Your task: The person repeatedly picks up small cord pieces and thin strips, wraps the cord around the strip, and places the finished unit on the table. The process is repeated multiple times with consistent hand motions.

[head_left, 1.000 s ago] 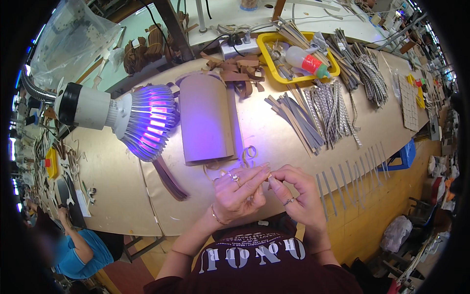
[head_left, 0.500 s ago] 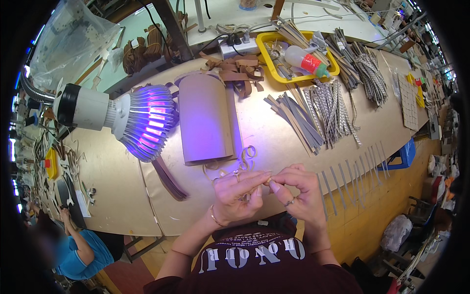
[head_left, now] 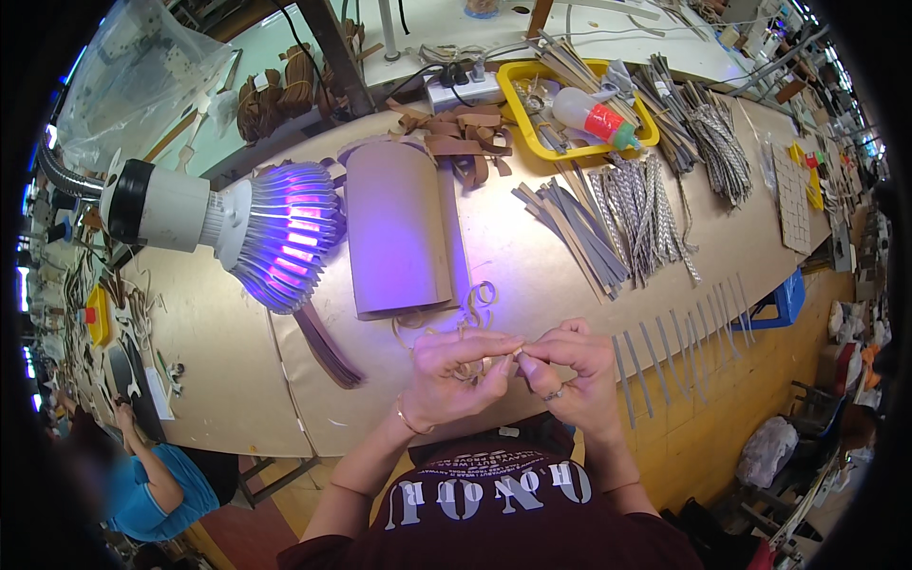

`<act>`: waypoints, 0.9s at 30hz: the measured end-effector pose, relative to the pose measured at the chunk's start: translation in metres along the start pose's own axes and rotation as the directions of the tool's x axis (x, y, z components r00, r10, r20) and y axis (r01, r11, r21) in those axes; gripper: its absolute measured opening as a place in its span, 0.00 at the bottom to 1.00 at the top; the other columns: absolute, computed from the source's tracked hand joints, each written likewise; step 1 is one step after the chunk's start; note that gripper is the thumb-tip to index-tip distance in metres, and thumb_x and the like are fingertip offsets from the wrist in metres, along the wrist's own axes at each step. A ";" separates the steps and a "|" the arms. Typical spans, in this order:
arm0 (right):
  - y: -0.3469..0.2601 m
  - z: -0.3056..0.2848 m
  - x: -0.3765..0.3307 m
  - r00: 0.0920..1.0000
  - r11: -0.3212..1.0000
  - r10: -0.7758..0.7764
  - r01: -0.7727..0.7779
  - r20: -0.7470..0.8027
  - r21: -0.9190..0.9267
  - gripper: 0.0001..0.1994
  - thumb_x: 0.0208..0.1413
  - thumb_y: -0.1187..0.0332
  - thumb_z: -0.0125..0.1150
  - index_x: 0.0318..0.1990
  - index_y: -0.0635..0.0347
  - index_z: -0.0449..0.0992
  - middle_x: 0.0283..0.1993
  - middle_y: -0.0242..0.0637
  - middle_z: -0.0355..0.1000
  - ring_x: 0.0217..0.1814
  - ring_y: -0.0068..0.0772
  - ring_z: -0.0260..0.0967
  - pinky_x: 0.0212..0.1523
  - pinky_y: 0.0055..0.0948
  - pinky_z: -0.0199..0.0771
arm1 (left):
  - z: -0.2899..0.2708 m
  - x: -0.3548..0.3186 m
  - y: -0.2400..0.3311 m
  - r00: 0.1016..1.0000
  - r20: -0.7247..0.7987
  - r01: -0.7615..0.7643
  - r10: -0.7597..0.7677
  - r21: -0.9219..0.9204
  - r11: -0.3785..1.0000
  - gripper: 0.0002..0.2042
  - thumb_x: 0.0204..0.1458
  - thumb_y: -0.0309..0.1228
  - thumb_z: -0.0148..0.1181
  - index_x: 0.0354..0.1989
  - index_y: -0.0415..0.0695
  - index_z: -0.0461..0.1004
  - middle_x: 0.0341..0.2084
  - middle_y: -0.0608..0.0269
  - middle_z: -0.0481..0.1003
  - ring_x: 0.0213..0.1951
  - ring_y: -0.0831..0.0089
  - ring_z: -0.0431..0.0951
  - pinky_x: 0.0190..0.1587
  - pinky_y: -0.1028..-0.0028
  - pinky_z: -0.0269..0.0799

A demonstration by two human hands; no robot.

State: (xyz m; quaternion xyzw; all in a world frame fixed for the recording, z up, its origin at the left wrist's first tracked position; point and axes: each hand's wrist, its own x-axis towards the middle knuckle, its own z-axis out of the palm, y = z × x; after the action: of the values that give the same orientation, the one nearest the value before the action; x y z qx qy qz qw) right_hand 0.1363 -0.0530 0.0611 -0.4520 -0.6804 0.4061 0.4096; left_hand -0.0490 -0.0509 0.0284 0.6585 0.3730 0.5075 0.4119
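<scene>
My left hand (head_left: 456, 378) and my right hand (head_left: 578, 376) meet fingertip to fingertip over the table's front edge. Both are closed in a pinch. Between thumbs and forefingers sits a tiny pale tan piece (head_left: 518, 352); the fingers cover most of it, so its exact kind cannot be told. Thin curled tan strips (head_left: 483, 294) lie just beyond my left hand, in front of a brown curved board (head_left: 397, 228). Nearest my right hand, narrow grey strips (head_left: 648, 347) hang in a row over the table's edge.
A finned lamp (head_left: 285, 237) casts violet light at left. Brown strips (head_left: 328, 351) lie below it. At the back stand a yellow tray (head_left: 532, 138) with a squeeze bottle (head_left: 594, 119), braided cords (head_left: 646, 214) and grey strips (head_left: 575, 233). A person in blue (head_left: 190, 489) sits at lower left.
My hands stay together at nearly the same place. The left fingers have straightened and shifted slightly left, and the right hand has turned a little around the pinched piece.
</scene>
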 end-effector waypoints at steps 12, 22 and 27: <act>-0.003 0.005 0.003 0.993 0.982 -0.110 0.102 -0.044 -0.158 0.04 0.48 0.69 0.67 0.29 0.59 0.80 0.22 0.29 0.73 0.21 0.27 0.67 0.36 0.29 0.57 | -0.006 0.006 0.007 1.000 0.021 0.019 -0.021 0.065 0.998 0.09 0.45 0.19 0.64 0.36 0.37 0.83 0.31 0.56 0.83 0.28 0.74 0.82 0.32 0.77 0.77; -0.006 0.004 0.001 1.000 1.000 -0.021 0.021 -0.008 -0.018 0.05 0.53 0.70 0.66 0.34 0.61 0.82 0.27 0.35 0.76 0.28 0.32 0.71 0.40 0.30 0.60 | -0.004 0.008 0.008 0.959 0.000 -0.261 0.285 0.399 0.879 0.14 0.44 0.20 0.66 0.41 0.43 0.82 0.37 0.60 0.83 0.24 0.72 0.78 0.29 0.74 0.71; -0.008 0.005 0.000 0.999 0.999 -0.035 0.034 -0.013 -0.041 0.05 0.53 0.71 0.65 0.34 0.61 0.81 0.27 0.35 0.76 0.29 0.32 0.71 0.40 0.30 0.60 | -0.005 0.007 0.010 0.949 0.028 -0.289 0.315 0.481 0.828 0.14 0.43 0.21 0.66 0.40 0.44 0.82 0.37 0.62 0.83 0.26 0.73 0.78 0.33 0.73 0.72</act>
State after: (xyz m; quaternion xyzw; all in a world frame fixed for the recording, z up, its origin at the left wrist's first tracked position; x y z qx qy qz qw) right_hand 0.1297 -0.0560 0.0668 -0.4513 -0.6935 0.3817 0.4119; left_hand -0.0517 -0.0475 0.0410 0.7767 0.3887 0.4752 0.1410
